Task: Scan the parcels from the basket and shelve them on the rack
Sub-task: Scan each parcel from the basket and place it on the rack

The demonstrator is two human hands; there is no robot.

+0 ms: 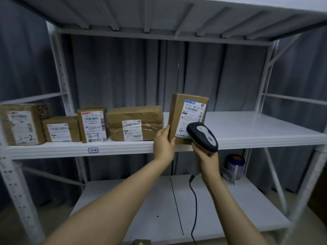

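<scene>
My left hand (163, 145) grips the lower left edge of a brown cardboard parcel (187, 114), which stands upright at the front of the rack's middle shelf (256, 133). Its white label faces me. My right hand (208, 161) holds a dark grey corded barcode scanner (203, 136) by its handle, with the scanner head right in front of the label's lower part. Several other labelled parcels (134, 122) stand in a row on the same shelf to the left.
The white metal rack has a lower shelf (141, 206) and an upper shelf (159, 16). A blue-topped can (236, 167) stands at the back right of the lower shelf. The scanner's cable (195, 209) hangs down over that shelf. Grey curtain behind.
</scene>
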